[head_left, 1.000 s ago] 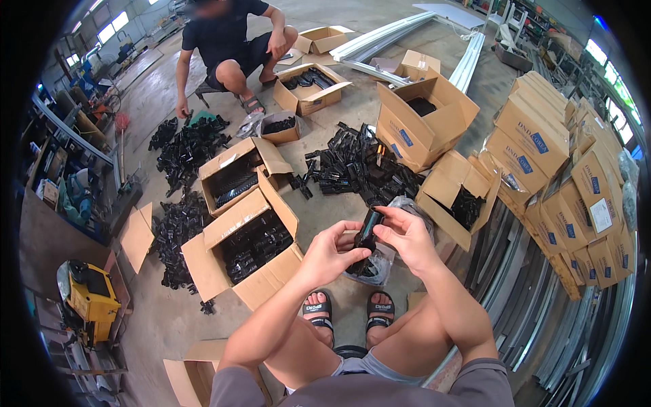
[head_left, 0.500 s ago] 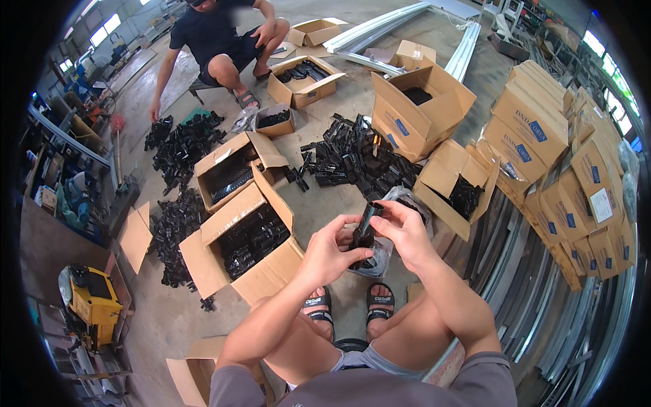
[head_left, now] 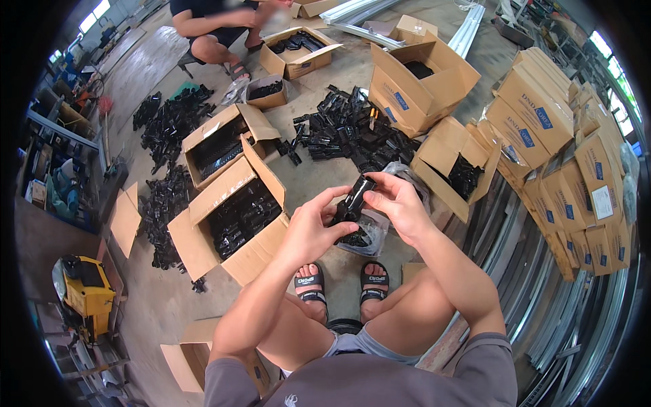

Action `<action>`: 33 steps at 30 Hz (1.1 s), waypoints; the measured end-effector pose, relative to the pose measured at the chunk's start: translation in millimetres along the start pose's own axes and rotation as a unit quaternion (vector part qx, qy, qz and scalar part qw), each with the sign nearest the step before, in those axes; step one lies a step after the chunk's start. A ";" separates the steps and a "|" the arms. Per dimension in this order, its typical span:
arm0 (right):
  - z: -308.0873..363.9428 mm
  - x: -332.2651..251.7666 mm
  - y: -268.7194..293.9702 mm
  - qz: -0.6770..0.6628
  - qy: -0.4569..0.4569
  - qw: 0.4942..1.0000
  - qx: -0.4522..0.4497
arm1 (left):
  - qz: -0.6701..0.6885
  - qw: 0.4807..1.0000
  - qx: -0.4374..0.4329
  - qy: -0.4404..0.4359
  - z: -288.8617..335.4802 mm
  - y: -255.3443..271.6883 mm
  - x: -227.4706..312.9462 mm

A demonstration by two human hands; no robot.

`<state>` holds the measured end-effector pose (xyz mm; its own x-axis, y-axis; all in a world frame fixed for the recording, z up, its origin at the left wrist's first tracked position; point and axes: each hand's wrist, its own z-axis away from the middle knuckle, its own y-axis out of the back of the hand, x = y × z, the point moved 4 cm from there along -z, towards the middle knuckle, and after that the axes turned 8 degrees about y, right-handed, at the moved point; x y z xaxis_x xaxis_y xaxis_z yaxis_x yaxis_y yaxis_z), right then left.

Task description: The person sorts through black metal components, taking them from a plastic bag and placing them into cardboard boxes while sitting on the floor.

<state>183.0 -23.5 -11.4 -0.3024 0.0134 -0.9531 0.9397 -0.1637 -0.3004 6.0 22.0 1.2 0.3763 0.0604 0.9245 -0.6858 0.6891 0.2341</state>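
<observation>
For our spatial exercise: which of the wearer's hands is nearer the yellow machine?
Left. The left hand is to the right of the yellow machine; the right hand lies farther right.

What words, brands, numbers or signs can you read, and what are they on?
I won't copy wording, but print shows here:
Stacked cartons: dark lettering, blue patches.
Tall open box: similar marking.
Left sandal, right sandal: pale lettering on the straps.
White label on one carton: too small to read.
Grey shirt: a pale emblem, no legible word.
Black part in left hand and right hand: none legible.
</observation>
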 end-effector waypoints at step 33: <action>-62.9 245.7 232.3 0.837 -0.065 0.543 0.013 | -0.258 0.966 0.032 0.002 -13.0 31.3 -12.1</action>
<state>337.1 3.8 -317.7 0.9618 -0.2455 0.1208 -0.0865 0.1459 0.9855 -12.0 52.2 -6.6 0.6802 -0.2766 0.6788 -0.4440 0.5814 0.6818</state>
